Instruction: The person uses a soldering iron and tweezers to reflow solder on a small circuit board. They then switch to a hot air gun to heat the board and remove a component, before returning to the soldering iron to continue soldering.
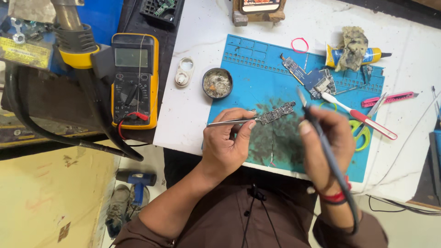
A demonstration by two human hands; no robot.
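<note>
My left hand [228,140] grips metal tweezers [229,122] that pinch a small dark circuit board [277,113] over the blue work mat [257,73]. My right hand [324,144] holds a soldering iron [317,128] like a pen, its tip [301,95] raised just right of the board and not touching it. The iron's grey cord runs down past my wrist, which wears a red band [335,196].
A second circuit board [312,78], a toothbrush [356,115], scissors [367,124], a pink cutter [390,98] and a glue tube [353,54] lie at the mat's right. A tin of solder wool [217,83] sits at its left. A yellow multimeter [134,80] and hot-air nozzle [73,36] stand further left.
</note>
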